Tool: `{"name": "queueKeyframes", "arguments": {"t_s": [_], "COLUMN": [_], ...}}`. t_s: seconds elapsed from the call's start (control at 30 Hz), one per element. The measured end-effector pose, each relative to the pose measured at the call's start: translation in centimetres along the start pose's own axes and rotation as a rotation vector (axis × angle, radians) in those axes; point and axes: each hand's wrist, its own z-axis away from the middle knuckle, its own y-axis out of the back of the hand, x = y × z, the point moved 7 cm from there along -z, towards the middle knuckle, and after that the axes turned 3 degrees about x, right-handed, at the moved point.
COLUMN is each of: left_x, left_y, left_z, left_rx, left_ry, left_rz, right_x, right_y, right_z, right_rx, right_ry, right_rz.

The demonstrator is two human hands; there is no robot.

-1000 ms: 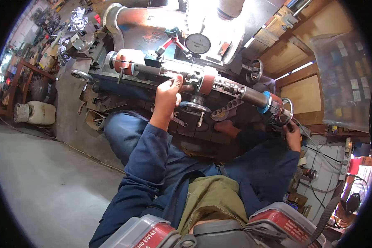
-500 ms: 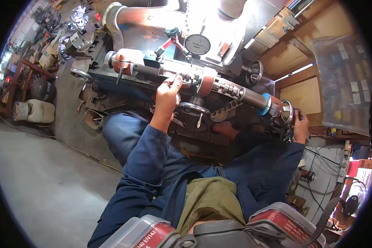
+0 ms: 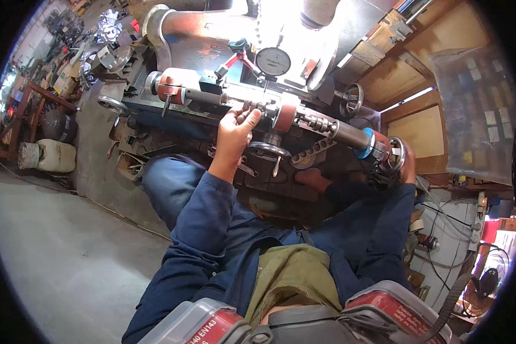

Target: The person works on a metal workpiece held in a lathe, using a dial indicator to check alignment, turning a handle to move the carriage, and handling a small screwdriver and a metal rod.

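Note:
A lobed shaft that looks like a camshaft lies across the machine bench, between a left headstock with a red-brown collar and a right one with a blue ring. My left hand pinches the shaft near its middle, thumb on the near side and fingertips partly hidden behind it. Just above, a round dial gauge stands on a red-armed holder. At the right end my right hand is closed at the rim of a chrome handwheel; its fingers are mostly hidden by the wheel.
A second handwheel with a crank handle sits below the shaft, near my left wrist. Further handwheels are at the left and right rear. Wooden panelling and a plastic-covered board stand at right. A cable crosses the floor.
My right hand has moved from the handwheel's outer right side to behind its rim, slightly left and up. My left thumb has shifted a little right along the shaft.

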Motion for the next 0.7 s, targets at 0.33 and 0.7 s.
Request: {"name": "queueKeyframes", "arguments": {"t_s": [0.33, 0.7], "left_x": [-0.3, -0.5], "left_y": [-0.4, -0.9], "left_z": [-0.3, -0.5], "left_rx": [-0.024, -0.048], "left_ry": [-0.002, -0.016], "left_rz": [0.068, 0.045], "right_x": [2.6, 3.3], "right_y": [-0.1, 0.2], "right_z": [0.8, 5.2], "right_rx": [0.008, 0.053], "right_ry": [-0.026, -0.207], "right_rz": [0.145, 0.084]}}
